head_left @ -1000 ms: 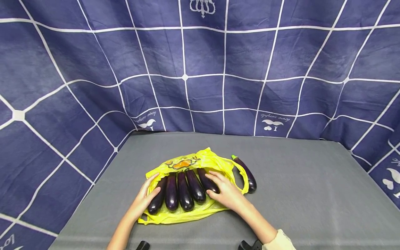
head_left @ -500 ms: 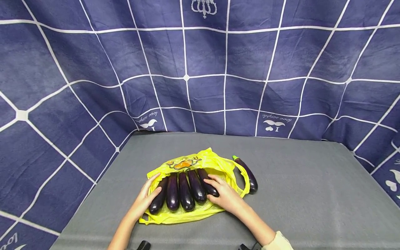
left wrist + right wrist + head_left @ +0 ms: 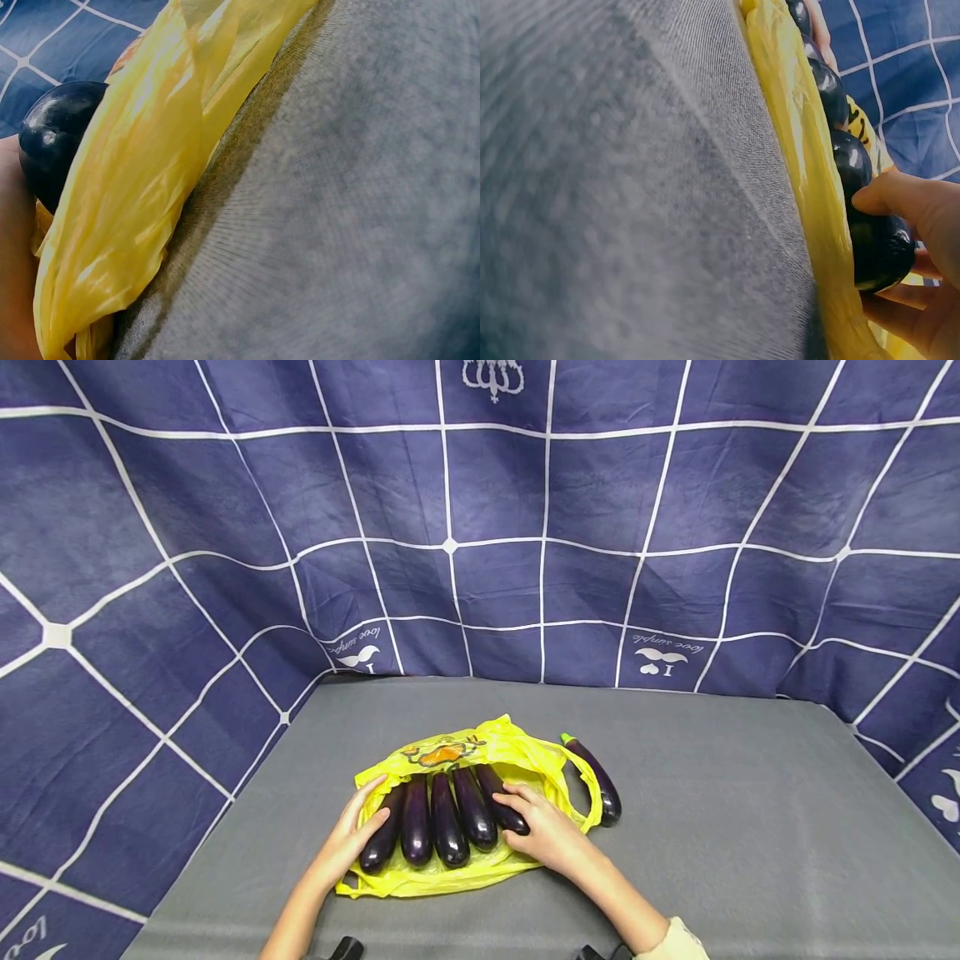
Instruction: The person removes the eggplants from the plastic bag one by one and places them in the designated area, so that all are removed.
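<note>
Several dark purple eggplants lie side by side in the mouth of a yellow plastic bag [image 3: 427,883]. My right hand [image 3: 553,837] grips the rightmost eggplant [image 3: 885,251], its thumb on top and fingers around the far side in the right wrist view. At the bag's left edge my left hand [image 3: 351,835] rests with fingers extended along the side. Its thumb touches the leftmost eggplant [image 3: 377,852]; its fingertips are partly hidden by the bag. Beyond the bag's right handle lies one loose eggplant [image 3: 600,785], green stem pointing away.
The bag and eggplants sit on a grey cloth-covered table [image 3: 720,827]. A blue curtain [image 3: 495,585] with white grid lines rises behind and to the left. Dark wrist camera parts [image 3: 347,948] show at the bottom edge.
The whole head view has shifted slightly. Both hands stay almost still, the left at the bag's edge and the right on the rightmost eggplant.
</note>
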The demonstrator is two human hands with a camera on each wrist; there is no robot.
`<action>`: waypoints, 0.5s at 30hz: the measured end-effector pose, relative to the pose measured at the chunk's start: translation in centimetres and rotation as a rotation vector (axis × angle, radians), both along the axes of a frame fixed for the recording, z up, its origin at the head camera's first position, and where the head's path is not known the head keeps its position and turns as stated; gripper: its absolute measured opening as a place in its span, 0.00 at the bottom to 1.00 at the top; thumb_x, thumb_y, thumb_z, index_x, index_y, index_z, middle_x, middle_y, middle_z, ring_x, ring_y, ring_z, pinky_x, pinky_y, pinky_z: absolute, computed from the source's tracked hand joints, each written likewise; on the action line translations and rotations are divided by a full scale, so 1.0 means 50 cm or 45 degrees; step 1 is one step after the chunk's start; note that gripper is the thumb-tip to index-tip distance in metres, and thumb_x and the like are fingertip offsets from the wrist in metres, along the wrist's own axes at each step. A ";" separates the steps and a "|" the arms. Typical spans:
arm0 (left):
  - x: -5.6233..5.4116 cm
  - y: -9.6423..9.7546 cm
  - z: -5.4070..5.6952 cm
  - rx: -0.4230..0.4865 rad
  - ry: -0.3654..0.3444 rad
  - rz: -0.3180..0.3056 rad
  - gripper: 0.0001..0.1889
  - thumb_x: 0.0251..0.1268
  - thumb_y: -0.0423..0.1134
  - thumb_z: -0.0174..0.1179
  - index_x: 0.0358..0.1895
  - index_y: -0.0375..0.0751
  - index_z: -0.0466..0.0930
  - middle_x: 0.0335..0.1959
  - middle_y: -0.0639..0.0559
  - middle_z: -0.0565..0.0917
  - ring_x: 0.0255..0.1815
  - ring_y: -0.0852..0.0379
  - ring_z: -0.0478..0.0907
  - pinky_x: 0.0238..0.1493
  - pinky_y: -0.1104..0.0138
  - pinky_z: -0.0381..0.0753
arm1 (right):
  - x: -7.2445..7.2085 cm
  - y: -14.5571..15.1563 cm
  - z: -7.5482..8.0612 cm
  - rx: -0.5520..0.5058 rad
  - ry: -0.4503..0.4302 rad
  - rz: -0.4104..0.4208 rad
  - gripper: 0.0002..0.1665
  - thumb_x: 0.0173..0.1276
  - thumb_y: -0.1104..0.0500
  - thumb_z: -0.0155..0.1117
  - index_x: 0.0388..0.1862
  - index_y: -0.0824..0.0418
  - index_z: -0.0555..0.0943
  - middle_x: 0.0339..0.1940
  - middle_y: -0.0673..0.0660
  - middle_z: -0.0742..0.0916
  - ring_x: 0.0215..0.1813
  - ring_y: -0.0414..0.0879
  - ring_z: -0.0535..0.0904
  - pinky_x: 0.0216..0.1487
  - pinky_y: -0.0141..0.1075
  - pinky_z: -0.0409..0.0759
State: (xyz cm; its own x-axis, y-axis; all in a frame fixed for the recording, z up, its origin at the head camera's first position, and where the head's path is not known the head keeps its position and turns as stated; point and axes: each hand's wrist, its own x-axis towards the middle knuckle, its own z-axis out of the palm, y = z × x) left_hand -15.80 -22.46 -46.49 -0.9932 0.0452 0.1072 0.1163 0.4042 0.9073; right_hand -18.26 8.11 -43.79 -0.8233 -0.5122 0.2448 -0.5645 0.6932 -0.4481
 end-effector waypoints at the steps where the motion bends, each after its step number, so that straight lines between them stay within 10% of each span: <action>1: 0.000 0.000 0.000 0.004 0.002 -0.001 0.28 0.66 0.43 0.51 0.68 0.49 0.56 0.70 0.44 0.55 0.71 0.43 0.46 0.65 0.39 0.46 | 0.001 0.000 0.002 0.009 -0.005 0.002 0.28 0.54 0.55 0.65 0.57 0.54 0.75 0.59 0.54 0.77 0.58 0.51 0.75 0.54 0.46 0.75; 15: -0.001 -0.002 -0.002 0.016 0.009 -0.014 0.27 0.66 0.42 0.51 0.67 0.48 0.56 0.70 0.43 0.56 0.70 0.44 0.47 0.65 0.41 0.46 | 0.016 0.012 0.028 0.121 -0.079 0.056 0.28 0.55 0.58 0.62 0.58 0.55 0.75 0.60 0.55 0.76 0.59 0.52 0.73 0.55 0.47 0.74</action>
